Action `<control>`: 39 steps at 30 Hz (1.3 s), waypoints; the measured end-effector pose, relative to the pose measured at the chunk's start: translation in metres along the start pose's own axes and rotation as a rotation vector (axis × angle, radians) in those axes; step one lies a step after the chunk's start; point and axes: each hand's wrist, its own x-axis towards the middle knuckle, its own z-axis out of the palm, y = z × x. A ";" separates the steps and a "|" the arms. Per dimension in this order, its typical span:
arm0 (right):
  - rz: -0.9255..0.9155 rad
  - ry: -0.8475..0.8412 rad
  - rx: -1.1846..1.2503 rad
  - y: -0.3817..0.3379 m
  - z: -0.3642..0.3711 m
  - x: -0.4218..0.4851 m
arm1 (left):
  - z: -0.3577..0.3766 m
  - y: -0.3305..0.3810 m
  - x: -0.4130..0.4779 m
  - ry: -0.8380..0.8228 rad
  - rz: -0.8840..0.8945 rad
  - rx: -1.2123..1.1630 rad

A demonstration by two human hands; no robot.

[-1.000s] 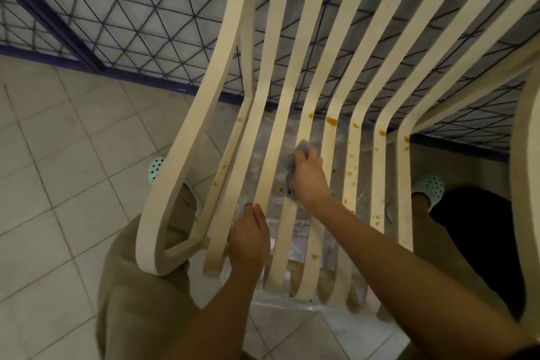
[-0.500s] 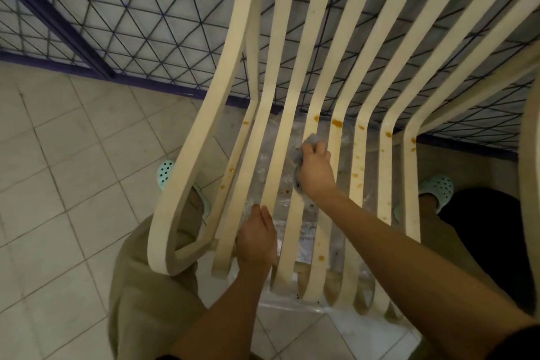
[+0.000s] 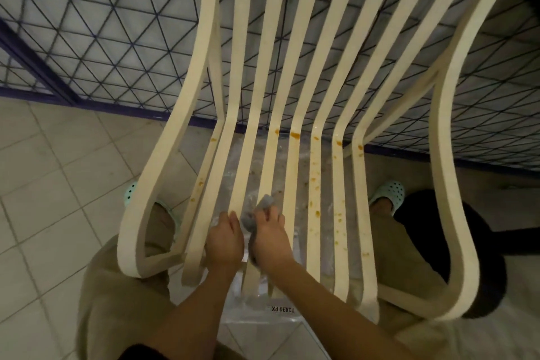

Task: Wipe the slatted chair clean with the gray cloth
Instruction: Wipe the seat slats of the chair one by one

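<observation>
Right hand (image 3: pixel 270 240) hides most of gray cloth (image 3: pixel 264 203); chair (image 3: pixel 295 155) cropped.

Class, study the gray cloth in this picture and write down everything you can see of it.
The gray cloth is small, soft and bunched into a wad, not spread flat. Only part shows; the rest is hidden under the right hand, which grips it. It is pressed against a cream slat of the chair, near the front end of the seat. The left hand holds the slat beside it, close to the cloth; contact cannot be told. Its color is plain mid-gray, with no visible pattern.
</observation>
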 end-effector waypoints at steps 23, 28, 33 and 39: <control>-0.059 -0.041 -0.122 0.005 -0.023 0.050 | -0.007 0.003 -0.005 0.027 -0.012 -0.053; -0.046 0.010 -0.164 0.008 -0.038 0.094 | -0.007 0.006 -0.003 0.010 -0.059 -0.045; -0.025 0.052 -0.174 0.007 -0.055 0.136 | -0.008 0.008 -0.002 -0.035 -0.102 -0.054; 0.018 0.062 -0.195 0.008 -0.077 0.192 | -0.010 0.005 -0.003 -0.083 -0.096 -0.004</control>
